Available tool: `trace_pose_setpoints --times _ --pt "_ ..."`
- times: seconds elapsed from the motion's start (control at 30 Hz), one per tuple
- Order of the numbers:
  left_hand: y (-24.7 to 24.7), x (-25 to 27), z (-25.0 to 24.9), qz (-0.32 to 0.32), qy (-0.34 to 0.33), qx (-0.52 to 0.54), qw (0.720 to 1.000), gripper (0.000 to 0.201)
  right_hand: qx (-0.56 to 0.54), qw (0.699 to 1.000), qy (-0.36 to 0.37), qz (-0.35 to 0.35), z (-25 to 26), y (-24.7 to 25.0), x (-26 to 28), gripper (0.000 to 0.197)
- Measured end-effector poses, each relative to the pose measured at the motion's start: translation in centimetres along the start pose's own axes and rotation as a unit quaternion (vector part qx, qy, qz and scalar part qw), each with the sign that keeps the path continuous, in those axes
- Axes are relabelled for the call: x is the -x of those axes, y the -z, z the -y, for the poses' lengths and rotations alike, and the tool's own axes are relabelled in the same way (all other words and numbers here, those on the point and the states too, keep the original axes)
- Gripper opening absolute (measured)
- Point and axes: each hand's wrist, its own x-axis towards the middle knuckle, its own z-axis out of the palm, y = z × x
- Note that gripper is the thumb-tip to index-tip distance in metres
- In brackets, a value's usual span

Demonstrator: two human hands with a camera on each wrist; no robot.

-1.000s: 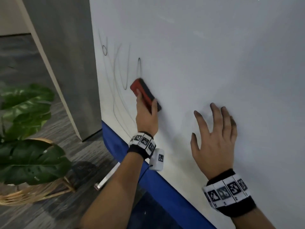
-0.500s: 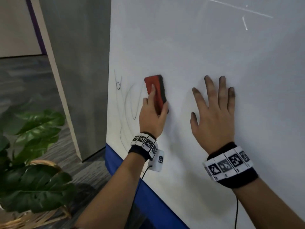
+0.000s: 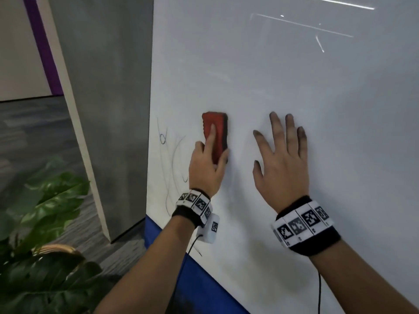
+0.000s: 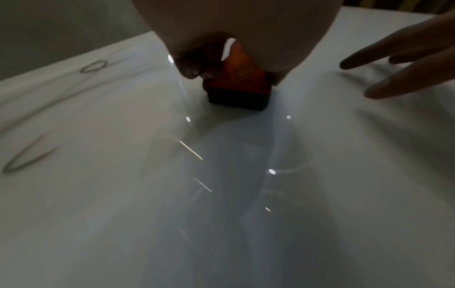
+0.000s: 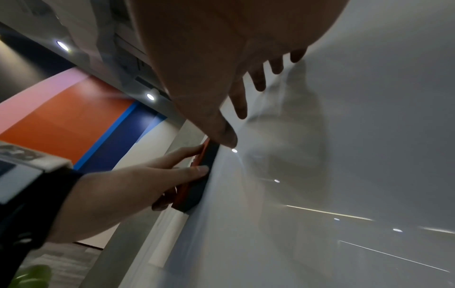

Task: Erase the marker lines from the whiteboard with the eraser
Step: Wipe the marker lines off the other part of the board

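Item 1: red-backed rectangular eraser with black felt pad [image 3: 215, 134], upright, felt face flat against the glossy white whiteboard [image 3: 294, 87], just right of the thin dark marker lines [image 3: 172, 159] near the board's left edge. Left hand [image 3: 207, 168] gripped it, 1 finger laid along its back, thumb curled on its side. Right hand [image 3: 281, 164] lay beside, fingers spread flat on the board, tips smudged dark. Item 2: green leafy plant [image 3: 45, 218], lower left.

The eraser [image 3: 215, 134] lies flat on the whiteboard [image 3: 294, 87], marker lines [image 3: 169, 159] to its left, the right hand [image 3: 281, 164] to its right.
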Motion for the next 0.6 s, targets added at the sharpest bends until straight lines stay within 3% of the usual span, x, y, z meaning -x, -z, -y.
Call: trace_pose_setpoints --times 0.03,0.1,0.17,0.2,0.23,0.3,0.37,0.43,0.47,0.5,0.6 --pt "0.2 -0.7 0.5 -0.005 0.004 -0.012 1.0 0.07 -0.002 1.0 -0.003 0.004 0.3 -0.1 -0.4 0.063" --pt "0.6 -1.7 2.7 -0.039 0.13 -0.008 0.991 0.069 0.005 1.0 -0.008 0.021 0.9 -0.5 -0.4 0.066" --pt "1.2 -2.0 6.1 -0.042 0.332 0.011 0.942 0.069 0.022 0.999 -0.007 0.044 1.1 -0.9 0.3 0.068" --pt "1.6 -2.0 7.3 -0.029 0.398 0.004 0.917 0.069 0.031 0.998 -0.006 0.053 1.2 -1.1 0.7 0.068" --pt "1.9 -2.0 7.9 -0.013 0.423 -0.013 0.906 0.069 0.037 0.998 -0.005 0.057 1.2 -1.3 1.0 0.069" --pt "1.8 -2.4 7.6 -0.015 0.358 -0.042 0.933 0.069 0.041 0.998 -0.004 0.05 1.2 -1.5 0.9 0.068" --pt "1.8 -3.1 6.4 -0.042 0.209 -0.025 0.977 0.068 0.042 0.998 0.01 0.046 1.6 -1.6 0.0 0.068" --pt "2.3 -4.3 6.0 -0.039 0.105 -0.02 0.994 0.068 0.036 0.998 0.03 0.049 2.2 -1.7 -1.3 0.07" --pt "2.7 -5.0 6.6 -0.039 0.091 -0.027 0.995 0.068 0.035 0.997 0.035 0.054 2.6 -1.8 -1.8 0.07" --pt "3.1 -5.8 7.5 -0.046 0.109 -0.036 0.992 0.068 0.039 0.997 0.037 0.061 3.0 -1.9 -2.3 0.07" --pt "4.1 -7.6 10.2 -0.056 0.303 -0.047 0.95 0.066 0.053 0.994 0.038 0.09 3.9 -2.5 -2.5 0.072"
